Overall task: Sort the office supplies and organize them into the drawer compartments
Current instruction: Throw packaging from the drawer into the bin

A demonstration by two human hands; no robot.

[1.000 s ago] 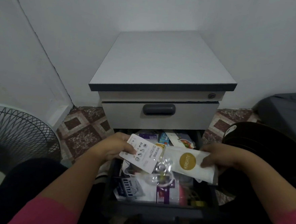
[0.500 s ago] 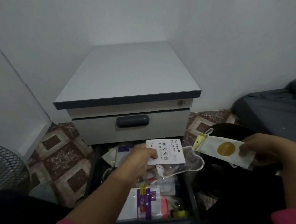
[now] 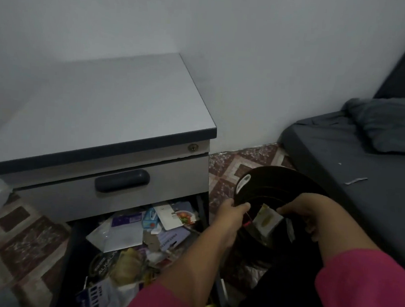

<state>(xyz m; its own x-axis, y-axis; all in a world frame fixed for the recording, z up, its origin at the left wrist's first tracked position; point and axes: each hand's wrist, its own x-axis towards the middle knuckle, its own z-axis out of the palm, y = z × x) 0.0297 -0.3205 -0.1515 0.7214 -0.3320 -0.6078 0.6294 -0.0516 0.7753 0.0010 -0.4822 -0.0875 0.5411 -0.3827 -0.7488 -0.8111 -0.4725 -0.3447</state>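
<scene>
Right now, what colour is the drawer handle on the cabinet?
Dark grey, near black, against the light grey drawer front; the drawer handle shows in the head view.

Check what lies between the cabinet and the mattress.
In the head view, patterned floor tiles and a black bin lie between the cabinet and the mattress.

both hands (image 3: 234, 209) (image 3: 306, 214) curled, gripping

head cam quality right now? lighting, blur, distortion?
Head view: dim, flat, bluish light, no glare. The black bin interior is nearly lost in shadow. Motion blur softens the left hand, right hand and white packet; print in the open drawer is mostly unreadable. Wide-angle bend tilts the cabinet.
</scene>
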